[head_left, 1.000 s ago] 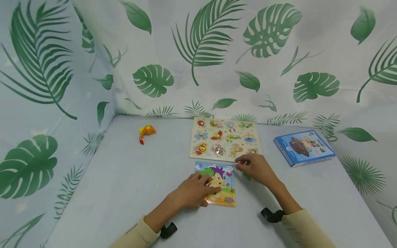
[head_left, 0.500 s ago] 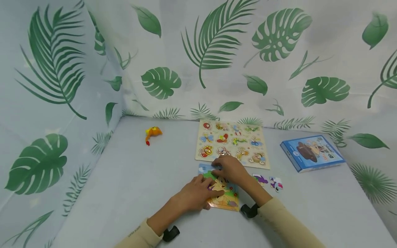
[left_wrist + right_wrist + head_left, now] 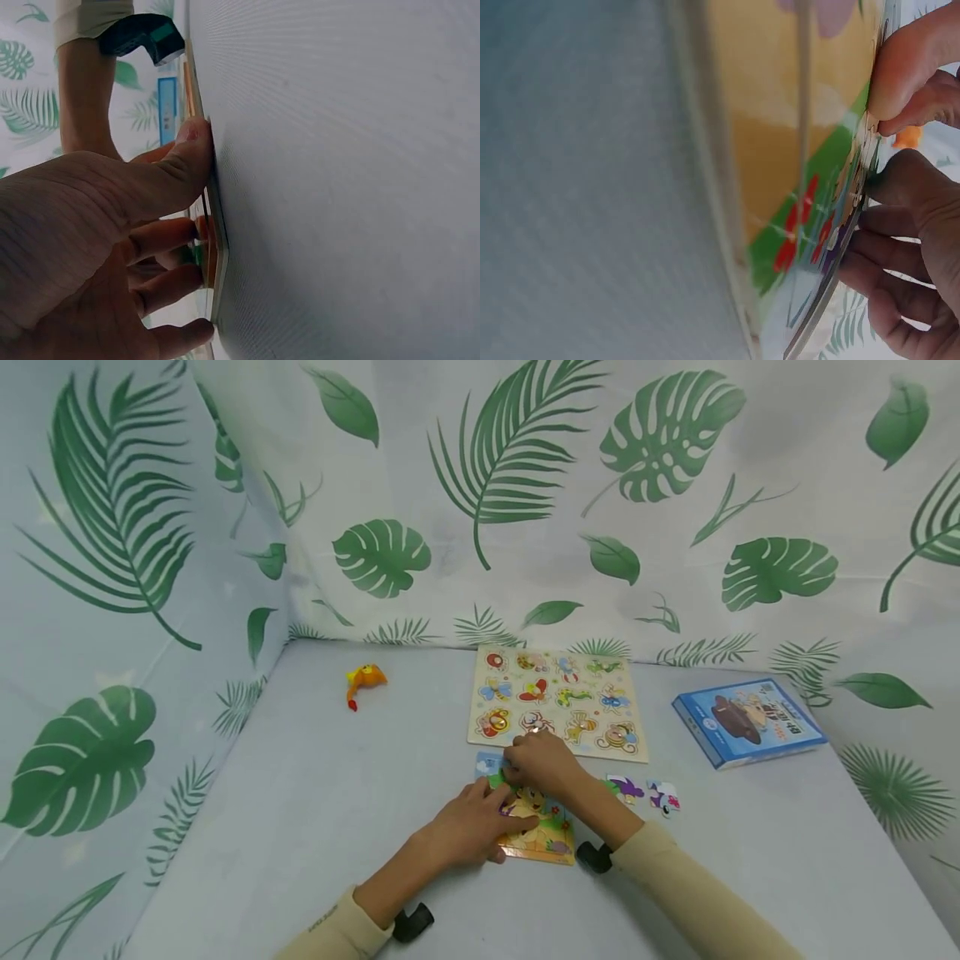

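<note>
A small jigsaw board with a cartoon animal lies flat on the table. My left hand rests on its left side, fingers spread over the picture. In the left wrist view the thumb lies along the board's near edge. My right hand bends over the upper part of the board, fingers curved downward. Its fingertips touch the board in the right wrist view; whether they pinch a piece cannot be made out. Beside the right forearm lie a loose purple-and-green jigsaw piece and another loose jigsaw piece.
A wooden insect peg puzzle lies just behind the jigsaw board. A blue box sits at the right. One orange and yellow toy lies far left. Leaf-print cloth hangs behind the table.
My right hand has moved left from the board's upper right corner onto its upper part, uncovering the two loose pieces. The left hand stays in place. The head view has shifted slightly.
</note>
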`<action>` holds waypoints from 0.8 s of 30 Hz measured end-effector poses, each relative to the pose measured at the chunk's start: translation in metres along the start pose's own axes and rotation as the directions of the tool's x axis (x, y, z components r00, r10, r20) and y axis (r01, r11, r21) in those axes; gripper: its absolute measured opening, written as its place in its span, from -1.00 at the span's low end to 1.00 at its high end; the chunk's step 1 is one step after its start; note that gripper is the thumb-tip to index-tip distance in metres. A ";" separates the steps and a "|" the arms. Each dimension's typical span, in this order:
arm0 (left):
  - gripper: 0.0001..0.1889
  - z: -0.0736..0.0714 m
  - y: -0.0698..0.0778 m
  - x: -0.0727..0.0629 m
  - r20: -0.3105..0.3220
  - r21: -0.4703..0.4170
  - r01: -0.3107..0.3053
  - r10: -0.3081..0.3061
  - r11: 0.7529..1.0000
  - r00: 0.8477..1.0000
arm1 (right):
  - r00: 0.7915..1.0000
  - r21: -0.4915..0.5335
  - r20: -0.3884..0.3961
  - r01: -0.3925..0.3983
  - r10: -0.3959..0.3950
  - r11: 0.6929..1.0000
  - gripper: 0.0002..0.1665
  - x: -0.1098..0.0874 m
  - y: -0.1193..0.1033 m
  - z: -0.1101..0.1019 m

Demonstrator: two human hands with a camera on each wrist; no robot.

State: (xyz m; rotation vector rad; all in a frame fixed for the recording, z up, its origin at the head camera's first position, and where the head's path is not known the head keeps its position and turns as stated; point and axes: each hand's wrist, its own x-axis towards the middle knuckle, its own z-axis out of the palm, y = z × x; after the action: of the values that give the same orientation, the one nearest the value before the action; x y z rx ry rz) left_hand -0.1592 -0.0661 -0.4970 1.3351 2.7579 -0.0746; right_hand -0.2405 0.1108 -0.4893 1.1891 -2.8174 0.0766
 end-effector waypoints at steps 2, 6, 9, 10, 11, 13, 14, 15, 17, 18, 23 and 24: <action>-0.31 0.001 0.001 0.001 0.004 -0.004 0.002 -0.002 1.000 1.000 | 1.000 -0.046 -0.007 0.016 -0.016 0.999 -0.87 0.000 -0.001 0.001; -0.31 0.001 0.001 0.001 -0.001 0.001 0.003 -0.003 1.000 1.000 | 0.999 0.077 -0.010 -0.030 0.031 0.997 -0.91 -0.002 0.000 0.003; -0.30 0.001 0.001 -0.001 -0.013 0.004 -0.001 0.001 1.000 1.000 | 0.992 0.280 0.000 -0.121 0.126 0.952 -0.94 -0.004 0.003 0.004; -0.30 0.000 0.001 -0.001 -0.014 0.003 0.000 0.001 1.000 1.000 | 0.988 0.343 0.005 -0.149 0.157 0.928 -0.94 -0.004 0.005 0.005; -0.30 0.000 0.001 -0.001 -0.015 0.002 0.001 -0.001 1.000 1.000 | 0.983 0.398 0.012 -0.173 0.183 0.901 -0.93 -0.004 0.007 0.006; -0.31 -0.001 0.001 -0.002 -0.012 -0.002 0.005 -0.005 1.000 1.000 | 0.974 0.483 0.024 -0.208 0.224 0.851 -0.92 -0.005 0.010 0.007; -0.31 -0.001 0.001 -0.002 -0.009 -0.004 0.006 -0.006 1.000 1.000 | 0.971 0.517 0.029 -0.216 0.235 0.828 -0.91 -0.005 0.011 0.008; -0.31 -0.002 0.001 -0.003 -0.005 -0.005 0.008 -0.008 1.000 1.000 | 0.970 0.544 0.033 -0.220 0.242 0.810 -0.90 -0.006 0.013 0.009; -0.32 -0.003 0.000 -0.003 0.002 -0.009 0.013 -0.013 1.000 1.000 | 0.968 0.587 0.043 -0.226 0.248 0.778 -0.90 -0.007 0.015 0.009; -0.32 -0.003 0.000 -0.003 0.004 -0.016 0.014 -0.013 1.000 1.000 | 0.968 0.604 0.047 -0.225 0.248 0.765 -0.91 -0.008 0.016 0.009; -0.31 -0.003 0.001 -0.001 0.019 -0.046 0.023 -0.022 0.999 1.000 | 0.968 0.685 0.080 -0.228 0.239 0.692 -0.88 -0.021 0.030 0.002; -0.31 -0.003 0.002 -0.001 0.021 -0.055 0.023 -0.022 0.998 1.000 | 0.967 0.694 0.086 -0.231 0.240 0.682 -0.87 -0.026 0.036 -0.003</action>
State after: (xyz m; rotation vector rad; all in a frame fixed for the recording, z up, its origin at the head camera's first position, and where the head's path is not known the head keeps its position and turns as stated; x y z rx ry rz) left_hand -0.1576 -0.0652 -0.4943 1.2835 2.7372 -0.0126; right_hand -0.2480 0.1546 -0.4893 0.8552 -2.9833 1.2751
